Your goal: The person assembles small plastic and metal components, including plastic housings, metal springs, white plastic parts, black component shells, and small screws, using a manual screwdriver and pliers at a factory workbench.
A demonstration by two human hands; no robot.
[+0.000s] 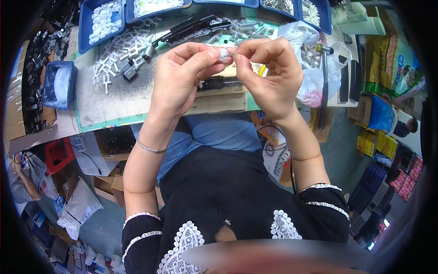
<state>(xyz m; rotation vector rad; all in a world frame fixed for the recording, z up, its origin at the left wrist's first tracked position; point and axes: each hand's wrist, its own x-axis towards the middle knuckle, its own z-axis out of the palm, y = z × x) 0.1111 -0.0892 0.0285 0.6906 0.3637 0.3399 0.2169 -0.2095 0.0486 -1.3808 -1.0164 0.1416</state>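
Both my hands are raised over the near edge of the workbench, their fingertips almost meeting. Between thumb and fingers of my left hand (180,75) is a small white round plastic part (223,54). My right hand (276,73) pinches a thin metal pin (231,55), whose end reaches the white part; whether it sits inside cannot be seen. Behind the hands lie a long black plastic assembly (191,30) and several grey cylindrical parts (244,27). White branched plastic pieces (109,61) are spread to the left. Under my hands a dark bar-shaped piece (219,83) is partly hidden.
Blue bins of white parts (106,23) line the bench's back, one holding metal pins (279,5). A smaller blue bin (59,84) stands left, near a heap of black parts (34,82). On the right are plastic bags (312,82) and a hammer (325,77).
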